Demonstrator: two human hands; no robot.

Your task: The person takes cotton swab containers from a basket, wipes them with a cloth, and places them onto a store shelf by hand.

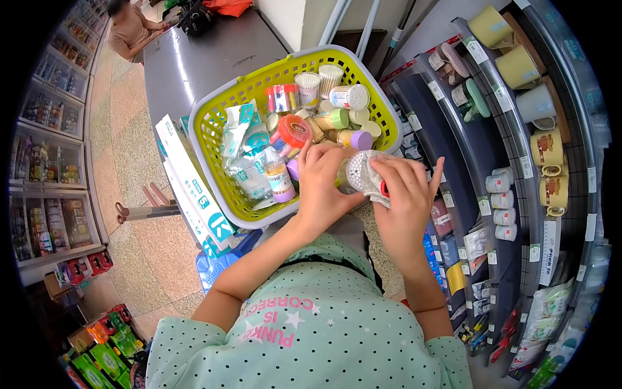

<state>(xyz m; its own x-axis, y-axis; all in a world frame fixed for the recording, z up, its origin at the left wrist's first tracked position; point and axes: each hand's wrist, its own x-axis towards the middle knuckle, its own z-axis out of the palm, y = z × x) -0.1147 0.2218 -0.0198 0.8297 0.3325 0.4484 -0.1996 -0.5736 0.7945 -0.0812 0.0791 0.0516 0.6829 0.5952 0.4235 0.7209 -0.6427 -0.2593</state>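
Note:
My left hand (322,185) and my right hand (405,194) meet over the near right corner of a yellow-green shopping basket (217,123). Between them is a small round container of cotton swabs (357,170); the left hand grips it while the right hand presses a pale cloth (372,178) against its top. The basket holds several small tubs, bottles and packets, among them a bottle with a purple cap (280,178) right next to my left hand and a red-lidded tub (293,129).
Shop shelves (512,162) with mugs (547,149), cups and small goods rise on the right. White boxes (194,181) lean on the basket's left side. A grey counter (194,58) lies behind, with a seated person (129,29) at its far end. Display cabinets (45,162) line the left.

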